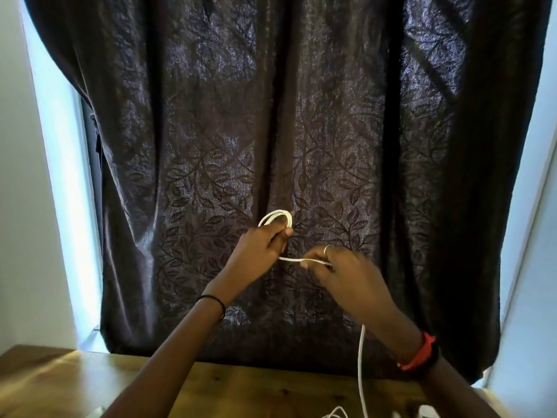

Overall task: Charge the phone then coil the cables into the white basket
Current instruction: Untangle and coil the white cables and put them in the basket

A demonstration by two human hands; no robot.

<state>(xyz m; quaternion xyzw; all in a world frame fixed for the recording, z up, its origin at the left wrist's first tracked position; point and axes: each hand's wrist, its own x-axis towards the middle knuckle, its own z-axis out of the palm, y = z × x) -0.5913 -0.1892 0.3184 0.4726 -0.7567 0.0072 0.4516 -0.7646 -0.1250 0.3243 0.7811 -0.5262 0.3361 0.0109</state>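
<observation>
Both my hands are raised in front of a dark curtain. My left hand (261,247) grips a small coil of white cable (275,217), whose loops stand out above its fingers. A short taut stretch of the same cable runs rightward to my right hand (343,271), which pinches it between its fingers. From under the right hand the loose cable hangs straight down to the table at the bottom edge. More white cable and a white object lie at the bottom edge, cut off by the frame. No phone or white basket is in view.
A dark leaf-patterned curtain (286,131) fills most of the view, with bright window light at both sides. A wooden table (60,381) runs along the bottom. A white wall stands at the left.
</observation>
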